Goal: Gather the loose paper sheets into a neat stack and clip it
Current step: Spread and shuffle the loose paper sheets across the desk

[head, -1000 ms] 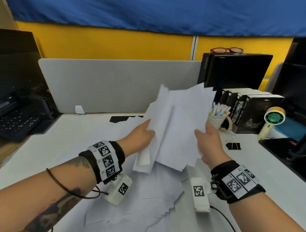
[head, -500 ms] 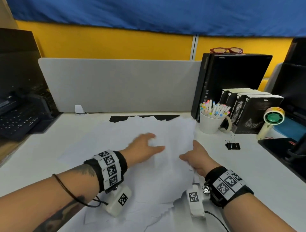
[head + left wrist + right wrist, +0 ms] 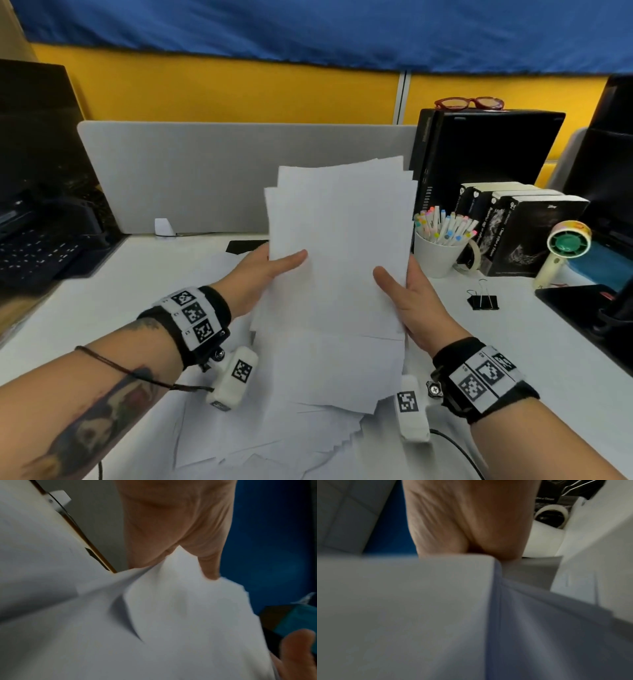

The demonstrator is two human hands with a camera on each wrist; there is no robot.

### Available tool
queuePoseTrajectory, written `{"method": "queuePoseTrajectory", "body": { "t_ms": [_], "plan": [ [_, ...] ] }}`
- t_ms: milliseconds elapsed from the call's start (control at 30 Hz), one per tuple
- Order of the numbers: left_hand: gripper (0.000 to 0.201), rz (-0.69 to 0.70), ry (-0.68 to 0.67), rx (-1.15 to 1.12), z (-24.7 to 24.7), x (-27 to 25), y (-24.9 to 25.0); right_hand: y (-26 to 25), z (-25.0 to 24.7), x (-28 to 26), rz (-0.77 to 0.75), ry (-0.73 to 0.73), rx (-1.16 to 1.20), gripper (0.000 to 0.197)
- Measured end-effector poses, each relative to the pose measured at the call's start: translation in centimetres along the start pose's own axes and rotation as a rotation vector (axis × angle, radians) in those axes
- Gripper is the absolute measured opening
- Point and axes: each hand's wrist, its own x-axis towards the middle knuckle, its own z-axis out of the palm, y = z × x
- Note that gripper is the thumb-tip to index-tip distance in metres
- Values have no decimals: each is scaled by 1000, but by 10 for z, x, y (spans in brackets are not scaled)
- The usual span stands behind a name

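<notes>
I hold a bundle of plain white paper sheets (image 3: 339,246) upright in front of me, above the white desk (image 3: 548,359). Half a second ago these sheets were lying flat and my two hands were pressed on the pile; now the bundle is lifted and it hides part of the grey desk divider (image 3: 178,171) behind it.

My left hand (image 3: 263,274) grips the left edge of the bundle, with the thumb on the front side and the other fingers behind the paper, where I cannot see them. My right hand (image 3: 411,301) grips the right edge in the same way, thumb in front. In the left wrist view, the paper goes between my thumb and palm (image 3: 171,520). The right wrist view is blurred and shows only my palm (image 3: 467,520) against the paper.

The top edges of the sheets are not even; several corners fan out at the upper right. More loose white sheets (image 3: 308,394) lie spread on the desk below the bundle, as before.

The small black binder clip (image 3: 482,301) rests on the desk to the right of my right hand, not touching it, in the same place as earlier. Behind it stands a white cup of coloured markers (image 3: 440,250), which the paper no longer covers as it did one second ago.
</notes>
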Motion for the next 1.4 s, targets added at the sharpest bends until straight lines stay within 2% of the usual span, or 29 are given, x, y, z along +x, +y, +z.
{"method": "queuePoseTrajectory", "body": {
  "t_ms": [67,133,200,300,400,567,633,733,800,867,933,1000,1067,1133,1233,1300,1400],
  "plan": [
    [43,57,75,43,9,4,5,-8,4,-1,-61,28,-118,62],
    [42,146,242,2,17,4,15,-19,5,-2,-166,139,-243,57],
    [42,289,323,-36,23,1,32,-34,5,-3,-269,241,-259,48],
    [49,470,306,-48,30,-8,57,-54,2,-4,-353,301,-238,43],
    [59,505,270,-59,33,-12,65,-61,2,-4,-336,317,-189,48],
    [79,343,253,-48,23,-3,34,-38,2,-1,-187,306,-63,54],
    [83,213,213,13,20,-2,15,-23,-2,3,-88,285,-78,51],
    [81,-32,167,140,21,-1,-4,-6,-7,4,56,208,-206,32],
    [67,-191,133,381,25,-6,-5,-3,-10,4,89,227,-311,20],
    [58,-321,-36,801,32,-16,-3,-2,-15,7,45,295,-422,17],
    [88,-354,-250,1119,39,-25,-9,-2,-22,11,12,367,-485,25],
    [112,-332,-362,1212,46,-30,-16,-1,-30,15,21,439,-502,28],
    [121,-299,-417,1290,56,-32,-22,0,-38,18,22,502,-524,33],
    [119,-262,-422,1369,65,-34,-26,-2,-45,21,10,541,-551,39],
    [101,-214,-395,1417,70,-35,-24,-7,-51,21,-15,573,-553,43],
    [82,-160,-400,1461,73,-38,-19,-10,-54,20,-37,614,-551,38],
    [42,-51,-416,1569,76,-47,-20,-15,-56,20,-65,652,-492,32]
  ]
}}
